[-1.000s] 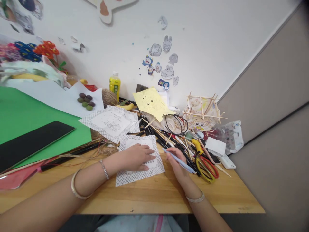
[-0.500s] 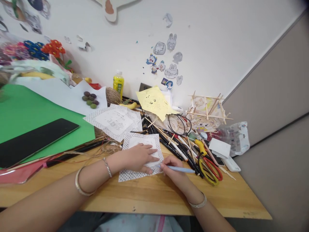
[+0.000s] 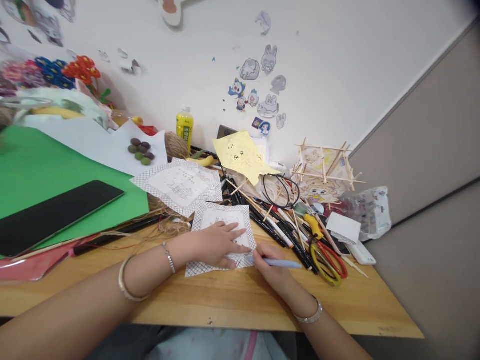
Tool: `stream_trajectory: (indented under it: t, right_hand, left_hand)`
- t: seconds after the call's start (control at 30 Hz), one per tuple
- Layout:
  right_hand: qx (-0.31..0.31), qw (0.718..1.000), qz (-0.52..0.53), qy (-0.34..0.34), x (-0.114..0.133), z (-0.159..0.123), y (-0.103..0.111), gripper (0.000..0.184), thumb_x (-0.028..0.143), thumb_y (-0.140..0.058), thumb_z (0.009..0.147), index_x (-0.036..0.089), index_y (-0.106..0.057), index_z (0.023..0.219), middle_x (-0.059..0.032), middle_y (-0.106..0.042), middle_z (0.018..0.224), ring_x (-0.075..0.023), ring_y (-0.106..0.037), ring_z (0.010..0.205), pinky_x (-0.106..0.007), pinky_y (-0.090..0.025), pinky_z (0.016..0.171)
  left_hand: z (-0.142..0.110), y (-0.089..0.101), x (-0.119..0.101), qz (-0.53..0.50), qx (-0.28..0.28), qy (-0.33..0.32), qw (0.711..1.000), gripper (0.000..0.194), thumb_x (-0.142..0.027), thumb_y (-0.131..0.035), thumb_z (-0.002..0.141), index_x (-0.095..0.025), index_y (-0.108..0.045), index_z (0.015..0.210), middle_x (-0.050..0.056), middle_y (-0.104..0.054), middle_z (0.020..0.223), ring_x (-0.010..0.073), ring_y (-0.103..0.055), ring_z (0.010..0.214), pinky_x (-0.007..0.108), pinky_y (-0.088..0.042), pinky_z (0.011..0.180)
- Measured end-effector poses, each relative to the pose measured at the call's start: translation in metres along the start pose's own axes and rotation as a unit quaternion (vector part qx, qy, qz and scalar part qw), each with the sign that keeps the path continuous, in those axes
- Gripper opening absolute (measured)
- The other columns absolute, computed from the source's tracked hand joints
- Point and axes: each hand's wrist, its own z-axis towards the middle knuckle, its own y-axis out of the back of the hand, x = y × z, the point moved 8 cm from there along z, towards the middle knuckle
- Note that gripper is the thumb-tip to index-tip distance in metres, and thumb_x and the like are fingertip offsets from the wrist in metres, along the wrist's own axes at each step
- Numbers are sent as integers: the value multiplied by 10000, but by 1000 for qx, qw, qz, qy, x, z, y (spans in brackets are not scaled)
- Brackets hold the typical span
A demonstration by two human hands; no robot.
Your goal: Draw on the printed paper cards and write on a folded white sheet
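Note:
My left hand (image 3: 217, 244) lies flat with fingers spread on a white sheet of paper (image 3: 202, 215) that has a cross-hatched border and a line drawing, part of it hidden under the hand. At the sheet's right edge, my right hand (image 3: 270, 265) is closed around a light blue pen (image 3: 283, 263), its tip end by the hatched border. Behind and to the left rests a second drawing (image 3: 182, 185) with a similar patterned border.
Pens and sticks (image 3: 277, 225) are heaped on the right, with yellow- and red-handled scissors (image 3: 324, 262). A black tablet (image 3: 60, 215) lies on green paper (image 3: 33, 165) to the left. At the back stand a yellow bottle (image 3: 184, 125) and a stick frame (image 3: 324, 167).
The view has shifted slightly. My left hand stays flat on the sheet and my right hand still holds the pen at its right edge, its angle a little different.

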Motion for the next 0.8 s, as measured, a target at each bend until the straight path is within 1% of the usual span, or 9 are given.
stream_trajectory:
  t: [0.1,0.2,0.43,0.63,0.8]
  right_hand:
    - [-10,1000,-7,13,3,0,1,342,251,-477,812,227,-299,520,48,-344,493,-123,-337,485,-277,-233,477]
    - [-5,1000,-15,13,4,0,1,343,257,-462,819,228,-283,529,48,-333,499,-123,-333,484,-278,-236,480]
    - [13,1000,-11,26,7,0,-2,351,269,-455,823,225,-278,523,49,-337,496,-118,-335,477,-268,-244,467]
    - [0,999,-23,31,8,0,0,352,249,-460,832,223,-284,527,53,-338,497,-117,-344,475,-272,-246,463]
    - [23,999,-13,44,13,-1,-3,353,253,-463,836,219,-300,524,52,-363,502,-115,-363,484,-256,-275,464]
  left_hand:
    - [0,-1,0,-1,4,-2,1000,524,-465,-537,908,-376,-397,1405,154,-254,1529,404,-237,1385,575,-286,1026]
    - [0,-2,0,-12,3,-1,1000,525,-451,-547,906,-365,-406,1403,157,-256,1527,407,-237,1384,584,-277,1032]
    - [0,0,1,-48,-29,-3,998,512,-416,-610,872,-364,-470,1362,141,-292,1511,423,-279,1363,609,-287,1022]
    - [0,-2,1,-34,-18,-9,999,528,-428,-589,885,-342,-443,1386,171,-270,1512,431,-266,1365,612,-284,1021]
    - [1,-2,3,-51,-33,-11,998,532,-423,-615,866,-372,-456,1371,133,-280,1517,420,-268,1368,607,-287,1027]
